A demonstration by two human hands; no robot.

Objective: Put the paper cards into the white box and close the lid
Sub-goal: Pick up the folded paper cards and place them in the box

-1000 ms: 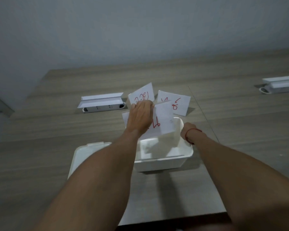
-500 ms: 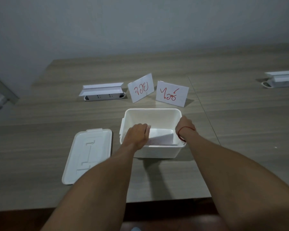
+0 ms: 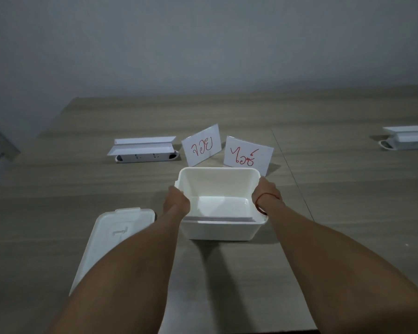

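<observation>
The white box stands open in the middle of the wooden table. A paper card lies inside it, against the near wall. My left hand grips the box's left rim and my right hand, with a red string at the wrist, holds its right rim. Behind the box stand two white paper cards with red writing, one on the left and one on the right. The white lid lies flat on the table to the left of the box, partly under my left forearm.
A white power strip with folded paper on top lies at the back left. Another like it sits at the far right edge. A seam runs across the table right of the box. A grey wall is behind.
My left hand lowered a card into the box, let it go, and moved from inside the box to its left rim. The right hand stayed on the right rim.
</observation>
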